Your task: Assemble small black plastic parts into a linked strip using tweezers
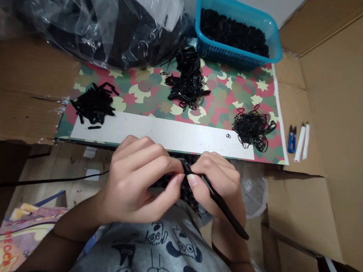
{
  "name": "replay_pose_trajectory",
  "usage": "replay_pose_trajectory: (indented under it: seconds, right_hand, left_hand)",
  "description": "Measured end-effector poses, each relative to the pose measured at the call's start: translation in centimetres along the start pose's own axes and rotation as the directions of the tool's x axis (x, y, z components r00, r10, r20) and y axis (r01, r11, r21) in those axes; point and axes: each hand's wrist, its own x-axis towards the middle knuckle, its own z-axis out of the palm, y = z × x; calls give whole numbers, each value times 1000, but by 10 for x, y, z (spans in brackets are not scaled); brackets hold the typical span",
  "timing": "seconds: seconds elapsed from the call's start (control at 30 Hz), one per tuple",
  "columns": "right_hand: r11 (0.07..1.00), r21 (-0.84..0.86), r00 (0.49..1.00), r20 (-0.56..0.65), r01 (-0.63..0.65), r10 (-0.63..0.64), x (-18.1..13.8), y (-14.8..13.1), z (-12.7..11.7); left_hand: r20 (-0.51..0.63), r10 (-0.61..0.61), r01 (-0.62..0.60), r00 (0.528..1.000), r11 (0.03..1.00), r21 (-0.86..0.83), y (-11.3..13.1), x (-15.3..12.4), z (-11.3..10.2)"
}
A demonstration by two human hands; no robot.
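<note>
My left hand [144, 180] and my right hand [218, 182] meet in front of my body, just below the front edge of the table. Between their fingertips is a slim black strip-like piece [228, 211]. Its long end slants down to the right across my right hand. Thumb and forefinger of my left hand pinch its upper end, and my right thumb and fingers are closed on it close by. Fingers cover part of the piece, so its exact kind is unclear. Behind the hands, a white strip [168, 134] lies along the table's front edge.
On the camouflage-patterned tabletop [136, 95] lie a pile of short black pieces [94, 102], a middle heap of black loops [189, 82] and a right heap of thin black loops [254, 128]. Behind stands a blue basket [237, 55]. Blue snips [292, 140] lie on cardboard at right.
</note>
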Motion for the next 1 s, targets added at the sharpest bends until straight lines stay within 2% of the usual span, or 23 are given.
replay_pose_trajectory:
  seconds: [0.23,0.33,0.43,0.53,0.6,0.67,0.8,0.9,1.0]
  right_hand:
    - [1000,-17,1000,16,-19,19,1,-4,-2]
    - [999,25,999,36,33,-34,4,1,-2]
    - [987,149,997,47,54,-62,7,5,-1]
    - [975,218,995,83,39,-59,11,9,0]
    - [962,270,985,153,40,-84,13,15,-1]
    - [936,352,966,234,24,-113,13,22,-2]
    - [849,498,923,383,-174,-36,7,33,-5]
    - [805,538,922,385,-249,27,3,34,-7]
    - [846,492,932,362,-204,15,8,30,-11]
  left_hand:
    - [112,-68,75,991,995,-65,1,2,-1]
    - [90,-104,115,990,987,-115,0,2,-4]
    - [69,-132,140,989,982,-130,-4,5,-8]
    - [235,-127,180,964,958,-222,-12,10,-9]
    - [307,-103,212,946,913,-347,-17,12,-8]
    - [312,-110,252,944,851,-461,-22,12,-6]
    - [343,-221,393,913,701,-595,-26,5,-3]
    - [426,-266,498,865,569,-655,-27,0,-3]
    - [518,-251,570,817,480,-667,-25,-2,-2]
